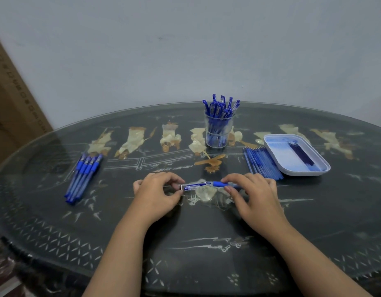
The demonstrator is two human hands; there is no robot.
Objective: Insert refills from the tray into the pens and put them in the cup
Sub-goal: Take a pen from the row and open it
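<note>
We see the left hand (157, 195) with its fingers (174, 179) curled in, thumb below and fingertips above, pinching the capped end of a pen (203, 185). The right hand (252, 195) grips the other end, its fingers (230, 179) bent over the blue grip and its thumb underneath. The pen lies level between the two hands, near the front middle of the counter (206, 234). We cannot tell whether it touches the glass.

The right fingers cover the pen's tip, and the left fingers cover the very end of the cap. Both forearms are cut off by the bottom edge.

We count one cup (219, 136), clear and upright, at the back of the counter. The capped pens standing in it are too crowded to count. One tray (303, 173) sits to the right and holds a small dark bundle of refills (301, 154), whose number we cannot make out. Just beside the tray's left wall lies a fan of loose refills (263, 165), also too many to count. At the left a row of pens (84, 176) lies side by side on the counter. We see four blue grips, and a fifth may be hidden behind them.
</note>
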